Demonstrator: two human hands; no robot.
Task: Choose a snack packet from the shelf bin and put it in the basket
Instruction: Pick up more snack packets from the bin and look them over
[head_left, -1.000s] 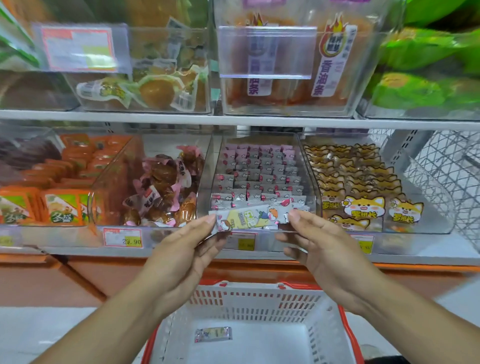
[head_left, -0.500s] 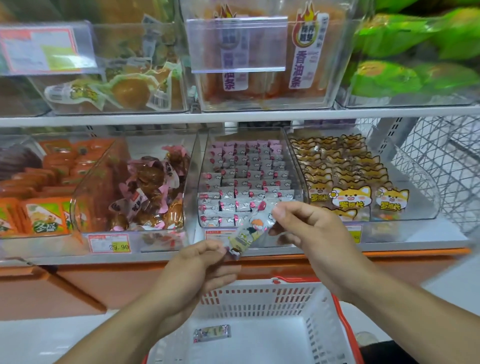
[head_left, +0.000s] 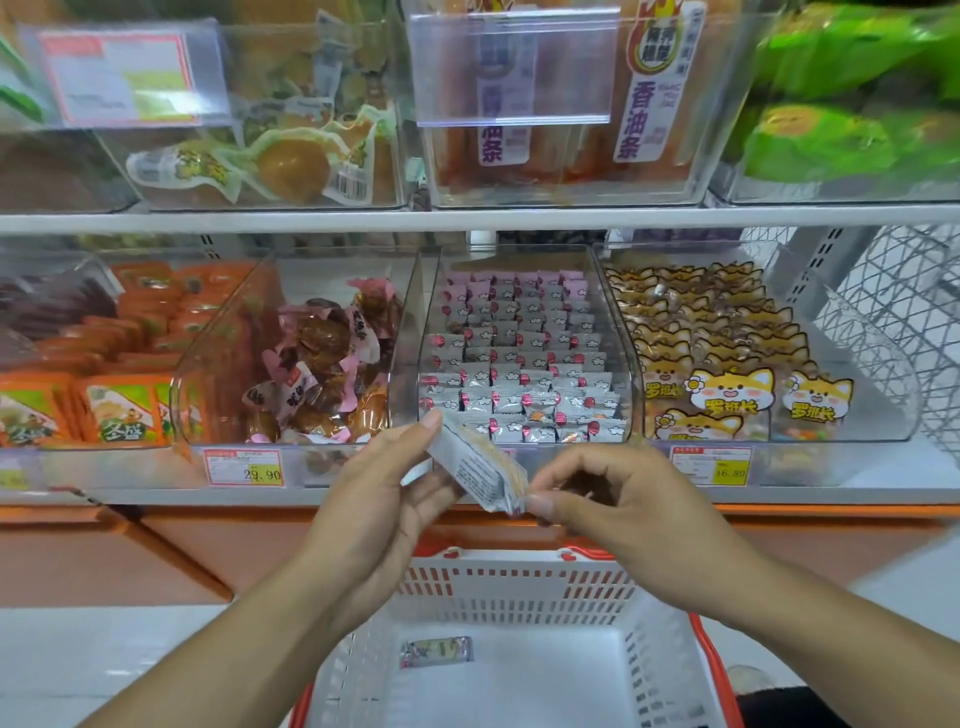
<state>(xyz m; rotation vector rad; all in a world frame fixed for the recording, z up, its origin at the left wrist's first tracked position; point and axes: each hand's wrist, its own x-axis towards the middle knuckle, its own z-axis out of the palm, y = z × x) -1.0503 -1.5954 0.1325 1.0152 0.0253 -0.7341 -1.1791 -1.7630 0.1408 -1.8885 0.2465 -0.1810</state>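
I see both hands holding one snack packet (head_left: 480, 470). The left hand (head_left: 379, 499) grips its top end with bent fingers. The right hand (head_left: 613, 499) pinches its bottom corner between thumb and finger. The packet is tilted, printed back toward me, in the air just above the white basket (head_left: 519, 587). Another small packet (head_left: 436, 652) lies on the basket floor. Behind the hands is the clear shelf bin (head_left: 524, 358), full of rows of little packets.

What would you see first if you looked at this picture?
Two hands, the left hand and right hand, hold a silvery snack packet between them in front of the shelf. Below sits a white basket with one packet inside.
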